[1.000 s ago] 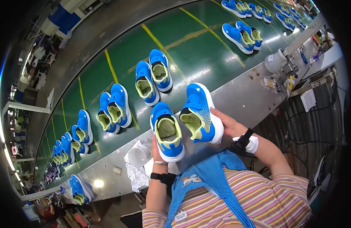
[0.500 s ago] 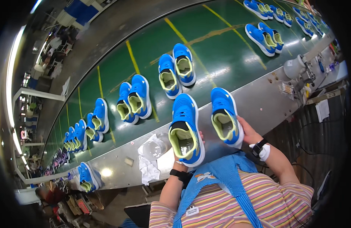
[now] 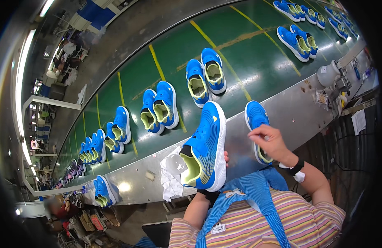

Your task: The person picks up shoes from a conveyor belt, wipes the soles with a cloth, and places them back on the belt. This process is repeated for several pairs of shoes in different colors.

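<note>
Gripping a blue shoe (image 3: 206, 144) tilted above the metal ledge (image 3: 290, 103), the left hand (image 3: 226, 158) is mostly hidden, fingers clamped on it. The right hand (image 3: 273, 144), fingers curled in, tips together, partly covers a second shoe (image 3: 256, 113). Shoe pairs (image 3: 164, 94) line the green belt (image 3: 240, 49) beyond.

Long white tube lights (image 3: 20, 82) glow between nine and ten o'clock. The smooth grey metal bench (image 3: 236, 136) glares near half past seven; the glossy green belt (image 3: 249, 70) shines at two. Fisheye edges bend into black.
</note>
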A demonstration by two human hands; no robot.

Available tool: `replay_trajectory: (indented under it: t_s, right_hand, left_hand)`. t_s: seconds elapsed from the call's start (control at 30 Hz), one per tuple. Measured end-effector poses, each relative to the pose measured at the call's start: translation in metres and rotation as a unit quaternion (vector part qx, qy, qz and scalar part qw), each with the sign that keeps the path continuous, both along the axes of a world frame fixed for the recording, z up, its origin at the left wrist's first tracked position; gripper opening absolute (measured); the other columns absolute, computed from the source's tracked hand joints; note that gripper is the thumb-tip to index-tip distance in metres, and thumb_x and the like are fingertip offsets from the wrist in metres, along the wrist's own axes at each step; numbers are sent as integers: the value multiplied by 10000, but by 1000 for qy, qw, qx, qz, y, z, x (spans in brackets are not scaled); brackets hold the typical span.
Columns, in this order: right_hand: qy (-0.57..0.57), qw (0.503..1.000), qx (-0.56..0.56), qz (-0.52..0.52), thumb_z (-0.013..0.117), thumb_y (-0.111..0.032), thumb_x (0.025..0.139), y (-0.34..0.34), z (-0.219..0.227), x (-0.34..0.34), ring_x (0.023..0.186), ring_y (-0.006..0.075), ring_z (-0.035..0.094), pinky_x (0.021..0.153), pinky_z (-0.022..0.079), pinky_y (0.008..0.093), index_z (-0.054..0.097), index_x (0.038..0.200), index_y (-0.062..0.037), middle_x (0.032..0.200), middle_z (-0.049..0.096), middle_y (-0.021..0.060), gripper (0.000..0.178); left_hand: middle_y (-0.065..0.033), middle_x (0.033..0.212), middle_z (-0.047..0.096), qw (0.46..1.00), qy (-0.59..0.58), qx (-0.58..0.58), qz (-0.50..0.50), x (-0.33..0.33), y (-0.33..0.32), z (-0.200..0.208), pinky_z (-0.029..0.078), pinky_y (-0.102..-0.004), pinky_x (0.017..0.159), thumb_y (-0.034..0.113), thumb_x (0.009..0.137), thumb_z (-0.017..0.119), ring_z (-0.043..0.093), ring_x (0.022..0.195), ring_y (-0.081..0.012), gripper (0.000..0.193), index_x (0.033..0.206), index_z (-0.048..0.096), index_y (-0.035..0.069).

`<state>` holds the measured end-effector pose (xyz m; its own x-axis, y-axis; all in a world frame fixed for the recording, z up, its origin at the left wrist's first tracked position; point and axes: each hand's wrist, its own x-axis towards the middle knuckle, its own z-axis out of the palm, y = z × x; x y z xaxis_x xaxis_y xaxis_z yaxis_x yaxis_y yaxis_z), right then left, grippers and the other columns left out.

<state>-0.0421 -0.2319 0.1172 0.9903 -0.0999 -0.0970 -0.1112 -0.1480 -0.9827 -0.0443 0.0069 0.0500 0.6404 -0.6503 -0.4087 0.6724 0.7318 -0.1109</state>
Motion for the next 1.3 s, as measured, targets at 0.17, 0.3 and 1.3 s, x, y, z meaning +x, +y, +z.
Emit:
replay_trajectory:
  t_s: [0.17, 0.3, 1.3]
  right_hand:
    - [-15, 998, 25, 57, 616, -53, 770, 34, 2, 10, 655, 43, 459, 571, 361, 175, 621, 876, -31, 745, 545, 1, 109]
    - [70, 990, 119, 11, 660, -126, 753, 57, 3, 26, 617, 39, 444, 524, 355, 175, 511, 935, -19, 754, 518, 7, 259]
    - [164, 976, 141, 29, 610, -114, 753, 73, -17, 16, 540, 41, 438, 469, 372, 191, 495, 839, -45, 656, 494, -7, 160]
  left_hand:
    - [-203, 1023, 547, 987, -87, 132, -24, -10, 5, 9, 510, -357, 747, 319, 874, 443, 578, 875, -286, 497, 1184, 404, -68]
    - [-156, 968, 520, 989, -36, 132, -56, -11, 10, 14, 481, -329, 729, 320, 864, 435, 529, 831, -249, 464, 1157, 426, -40]
    - [-148, 1020, 555, 973, -38, 176, -143, -21, 41, 30, 481, -359, 803, 275, 889, 416, 569, 922, -229, 438, 1164, 414, -66]
